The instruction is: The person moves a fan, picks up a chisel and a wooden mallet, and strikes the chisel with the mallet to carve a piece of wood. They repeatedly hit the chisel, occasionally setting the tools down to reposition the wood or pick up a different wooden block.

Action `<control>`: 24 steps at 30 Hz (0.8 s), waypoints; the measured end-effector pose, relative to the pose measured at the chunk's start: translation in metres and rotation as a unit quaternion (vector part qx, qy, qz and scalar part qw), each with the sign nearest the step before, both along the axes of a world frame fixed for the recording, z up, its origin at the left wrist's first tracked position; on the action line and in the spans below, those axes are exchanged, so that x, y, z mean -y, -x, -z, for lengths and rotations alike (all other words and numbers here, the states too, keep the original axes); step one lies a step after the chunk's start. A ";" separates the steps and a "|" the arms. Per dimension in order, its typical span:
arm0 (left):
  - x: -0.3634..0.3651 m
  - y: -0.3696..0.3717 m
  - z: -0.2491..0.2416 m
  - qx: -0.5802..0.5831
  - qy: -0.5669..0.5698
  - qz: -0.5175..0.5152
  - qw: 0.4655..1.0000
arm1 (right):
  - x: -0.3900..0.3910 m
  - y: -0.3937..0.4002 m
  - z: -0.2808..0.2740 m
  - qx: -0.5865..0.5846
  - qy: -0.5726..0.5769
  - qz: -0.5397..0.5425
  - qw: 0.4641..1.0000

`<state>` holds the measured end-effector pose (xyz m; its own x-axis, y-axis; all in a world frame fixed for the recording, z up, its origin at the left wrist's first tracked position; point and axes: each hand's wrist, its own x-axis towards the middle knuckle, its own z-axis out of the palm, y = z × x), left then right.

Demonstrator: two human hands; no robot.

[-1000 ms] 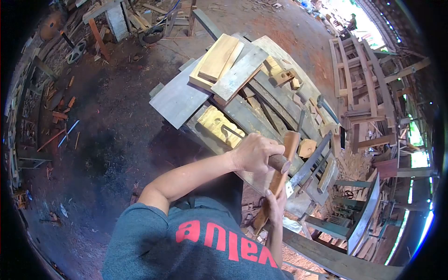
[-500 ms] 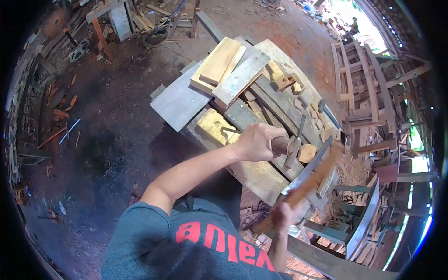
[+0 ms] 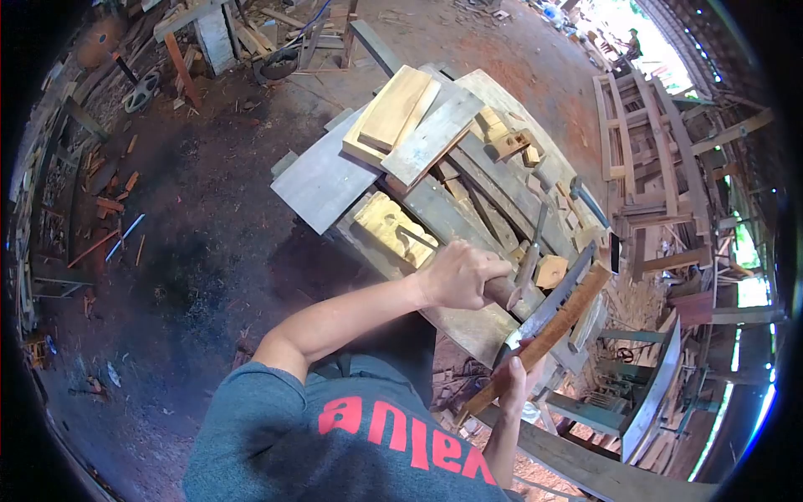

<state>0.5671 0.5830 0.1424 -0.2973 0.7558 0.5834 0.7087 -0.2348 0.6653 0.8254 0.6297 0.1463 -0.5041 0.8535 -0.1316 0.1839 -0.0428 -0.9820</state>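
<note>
My left hand (image 3: 458, 274) is closed round a thick wooden handle (image 3: 500, 293), whose rounded end sticks out past the fist beside a grey metal part. What kind of tool it belongs to, I cannot tell. Lower right, my right hand (image 3: 514, 383) grips a long brown wooden strip (image 3: 567, 320) with a rough, uneven edge, held slanting upward. A grey saw-like blade (image 3: 555, 308) lies alongside the strip. Left of my left fist is a carved yellow wooden block (image 3: 386, 224) on the workbench (image 3: 460, 326). Close by the handle sits a small pale wood block (image 3: 551, 272).
Stacked boards (image 3: 397, 109) and a grey plank (image 3: 326, 171) cover the bench's far left. A wooden hand plane (image 3: 510, 144) and a hammer (image 3: 589, 201) lie farther back. Wooden frames (image 3: 644, 142) stand at right. Far off is another person (image 3: 633, 43).
My left hand has moved slightly down with the handle. The wooden strip, blurred before, has shifted a little and is now sharp in my right hand.
</note>
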 end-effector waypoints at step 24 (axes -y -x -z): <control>0.050 0.088 -0.024 0.345 -0.147 -0.044 0.926 | -0.015 0.108 -0.094 0.235 -0.275 -0.225 0.905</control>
<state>0.4791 0.5329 0.1662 -0.7293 0.5491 0.4082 0.1637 -0.4392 0.8833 0.7170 0.6444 0.2406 -0.8154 0.5775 -0.0404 0.4645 0.6110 -0.6410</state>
